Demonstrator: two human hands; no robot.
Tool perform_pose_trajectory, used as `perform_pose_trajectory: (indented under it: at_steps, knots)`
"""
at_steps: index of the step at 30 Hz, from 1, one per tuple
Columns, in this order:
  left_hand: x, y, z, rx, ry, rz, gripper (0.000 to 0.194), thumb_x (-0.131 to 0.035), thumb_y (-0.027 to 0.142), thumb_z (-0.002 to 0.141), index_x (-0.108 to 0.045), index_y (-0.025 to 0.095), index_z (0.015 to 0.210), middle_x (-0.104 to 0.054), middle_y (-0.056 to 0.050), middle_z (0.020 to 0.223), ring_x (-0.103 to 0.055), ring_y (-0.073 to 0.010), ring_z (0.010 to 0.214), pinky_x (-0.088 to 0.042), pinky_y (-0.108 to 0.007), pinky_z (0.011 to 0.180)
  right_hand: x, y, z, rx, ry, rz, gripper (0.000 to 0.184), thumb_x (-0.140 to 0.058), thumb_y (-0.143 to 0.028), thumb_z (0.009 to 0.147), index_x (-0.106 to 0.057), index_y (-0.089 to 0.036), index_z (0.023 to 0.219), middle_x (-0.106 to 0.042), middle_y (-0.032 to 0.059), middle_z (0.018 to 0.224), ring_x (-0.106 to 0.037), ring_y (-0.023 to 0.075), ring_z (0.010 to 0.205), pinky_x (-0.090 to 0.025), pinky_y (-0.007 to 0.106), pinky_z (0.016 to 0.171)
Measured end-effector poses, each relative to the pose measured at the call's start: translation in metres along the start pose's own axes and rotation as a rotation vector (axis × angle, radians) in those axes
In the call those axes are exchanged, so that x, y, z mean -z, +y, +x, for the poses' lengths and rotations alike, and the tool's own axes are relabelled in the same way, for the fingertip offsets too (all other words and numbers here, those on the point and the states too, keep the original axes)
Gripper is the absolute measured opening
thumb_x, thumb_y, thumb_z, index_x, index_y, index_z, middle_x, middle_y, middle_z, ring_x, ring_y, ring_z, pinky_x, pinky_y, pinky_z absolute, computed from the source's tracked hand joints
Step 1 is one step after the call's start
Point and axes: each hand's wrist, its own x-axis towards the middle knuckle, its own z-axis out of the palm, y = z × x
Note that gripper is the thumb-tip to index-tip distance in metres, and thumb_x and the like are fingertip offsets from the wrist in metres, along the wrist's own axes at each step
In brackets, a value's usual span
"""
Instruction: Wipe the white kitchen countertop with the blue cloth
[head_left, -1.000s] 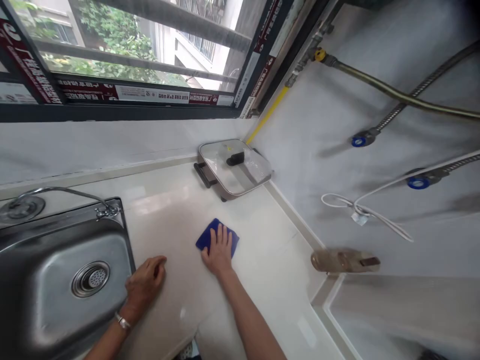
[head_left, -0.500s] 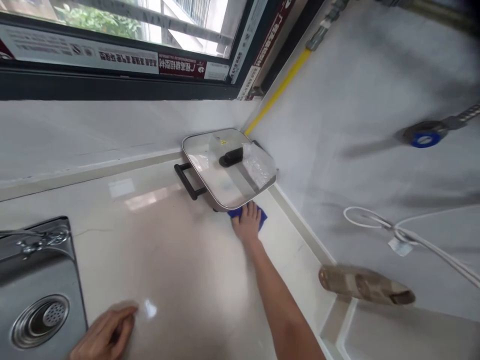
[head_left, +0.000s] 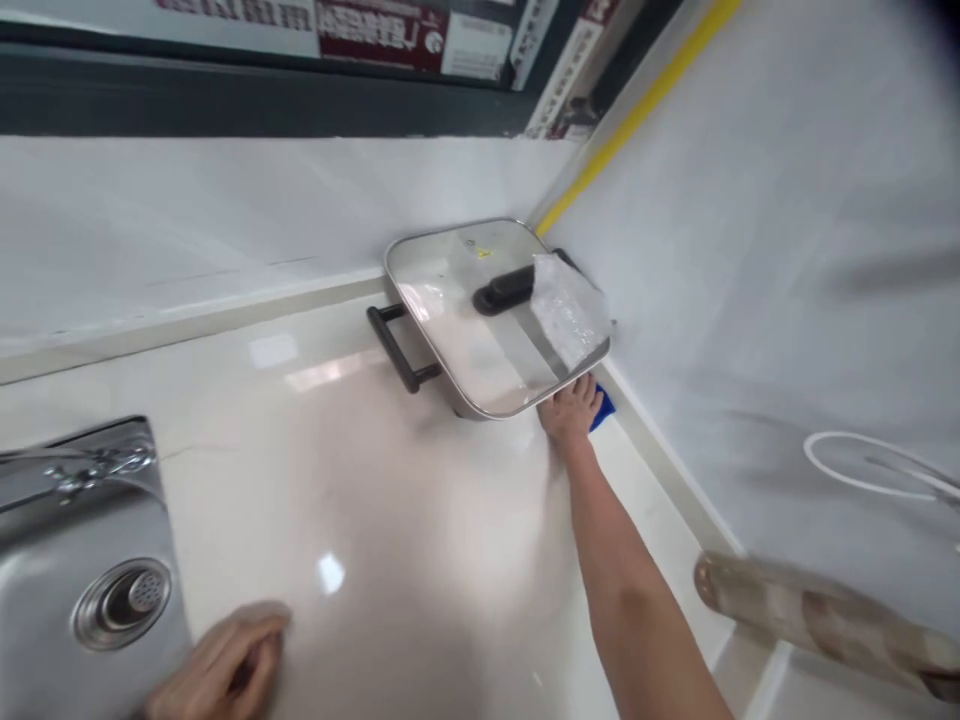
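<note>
- cream stone countertop (head_left: 420, 520): glossy, runs along the wall, light reflections on surface; everything below sits on it
- pale grey tiled wall (head_left: 780, 230): R side of view, meets ctr at a raised cream skirting strip (head_left: 667, 480)
- white tiled backsplash (head_left: 225, 210): under a dark window frame (head_left: 225, 105) w/ red-and-white printed stickers (head_left: 379, 30)
- stainless steel sink (head_left: 75, 590): L edge of view, cut off by frame, set into ctr; round metal drain strainer (head_left: 121, 604) in its base
- square electric pan w/ glass lid (head_left: 487, 320): in corner where backsplash meets wall, lid on, silver rim; black bar side handle (head_left: 397, 345) faces sink
- R hand (head_left: 570, 410): flat, palm down, fingers spread, not gripping; on blue cloth, fingertips just beside pan's front corner
- L hand (head_left: 225, 665): low in view, over ctr near sink, partly cut off by frame, blurred; released, fingers loosely curled, nothing seen in it; well apart from R hand
- blue cloth (head_left: 602, 408): on ctr btw pan and skirting, mostly under R hand, only a small corner shows
- crumpled see-through plastic film (head_left: 568, 310): on lid, R end, partly over black lid knob bar (head_left: 504, 292)
- yellow pipe (head_left: 637, 110): up the wall-window corner
- white cable loop (head_left: 862, 465): on wall, R side
- blurred beige cylinder (head_left: 817, 620): lower R, too blurred to name
</note>
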Motion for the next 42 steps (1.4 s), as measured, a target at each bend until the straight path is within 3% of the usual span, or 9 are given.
perform_pose_trajectory:
  at_steps: [4, 12, 17, 20, 23, 29, 38, 42]
  knots:
    - [-0.001, 0.005, 0.005, -0.056, 0.041, -0.036, 0.014, -0.059, 0.025, 0.092, -0.072, 0.030, 0.095, -0.076, 0.005, 0.088, -0.072, -0.0123, 0.078, -0.054, -0.022, 0.070, 0.007, -0.015, -0.047, 0.002, 0.050, 0.017, 0.071, -0.028, -0.042, 0.093, -0.032, -0.001, 0.151, -0.031, 0.0269, 0.157, -0.024, 0.0384, 0.148, -0.022, 0.062, 0.118]
    - [0.001, 0.009, 0.007, -0.101, 0.044, -0.124, 0.020, -0.052, 0.022, 0.094, -0.071, 0.026, 0.091, -0.074, 0.003, 0.083, -0.069, -0.0124, 0.076, -0.050, -0.023, 0.071, 0.027, -0.073, -0.168, 0.228, 0.075, 0.022, 0.068, -0.038, -0.035, 0.089, -0.037, -0.004, 0.149, -0.031, 0.0239, 0.159, -0.024, 0.0375, 0.149, -0.022, 0.060, 0.119]
    - [0.001, 0.011, 0.003, -0.098, 0.065, -0.133, 0.020, -0.051, 0.020, 0.092, -0.070, 0.025, 0.090, -0.073, 0.002, 0.080, -0.068, -0.0135, 0.074, -0.048, -0.024, 0.067, 0.043, -0.111, -0.222, 0.485, 0.078, 0.115, 0.068, -0.044, -0.030, 0.086, -0.036, -0.006, 0.149, -0.028, 0.0229, 0.161, -0.019, 0.0377, 0.150, -0.021, 0.061, 0.119]
    - [0.000, 0.011, 0.001, -0.110, 0.054, -0.145, 0.020, -0.050, 0.019, 0.092, -0.070, 0.025, 0.089, -0.071, 0.002, 0.079, -0.067, -0.0139, 0.073, -0.047, -0.024, 0.065, 0.052, -0.132, -0.239, 0.660, 0.073, 0.190, 0.068, -0.047, -0.027, 0.083, -0.035, -0.008, 0.148, -0.024, 0.0221, 0.162, -0.014, 0.0362, 0.152, -0.020, 0.061, 0.120]
    - [0.001, 0.012, 0.000, -0.117, 0.053, -0.152, 0.020, -0.050, 0.019, 0.092, -0.069, 0.025, 0.089, -0.070, 0.002, 0.078, -0.066, -0.0141, 0.072, -0.047, -0.025, 0.065, 0.058, -0.152, -0.234, 0.785, 0.036, 0.243, 0.069, -0.047, -0.024, 0.081, -0.036, -0.008, 0.147, -0.024, 0.0211, 0.162, -0.012, 0.0343, 0.153, -0.017, 0.061, 0.121]
    - [0.003, 0.014, 0.003, -0.118, 0.027, -0.173, 0.020, -0.049, 0.017, 0.093, -0.066, 0.024, 0.089, -0.068, 0.001, 0.075, -0.064, -0.0136, 0.070, -0.048, -0.024, 0.066, 0.057, -0.194, -0.181, 0.911, -0.051, 0.336, 0.071, -0.051, -0.027, 0.077, -0.039, -0.012, 0.144, -0.024, 0.0183, 0.163, -0.013, 0.0327, 0.153, -0.015, 0.059, 0.123]
    - [0.004, 0.015, 0.005, -0.115, 0.026, -0.231, 0.020, -0.049, 0.012, 0.091, -0.065, 0.025, 0.090, -0.063, 0.002, 0.070, -0.060, -0.0129, 0.065, -0.046, -0.023, 0.063, 0.039, -0.229, -0.107, 0.821, -0.058, 0.420, 0.067, -0.050, -0.027, 0.078, -0.039, -0.018, 0.143, -0.027, 0.0129, 0.162, -0.023, 0.0290, 0.151, -0.032, 0.053, 0.119]
    - [0.006, 0.016, 0.005, -0.105, 0.041, -0.253, 0.021, -0.048, 0.011, 0.089, -0.064, 0.025, 0.088, -0.062, 0.002, 0.068, -0.059, -0.0128, 0.062, -0.045, -0.023, 0.061, 0.032, -0.245, -0.089, 0.781, -0.048, 0.426, 0.068, -0.049, -0.030, 0.081, -0.035, -0.017, 0.147, -0.025, 0.0146, 0.163, -0.024, 0.0297, 0.150, -0.032, 0.054, 0.119]
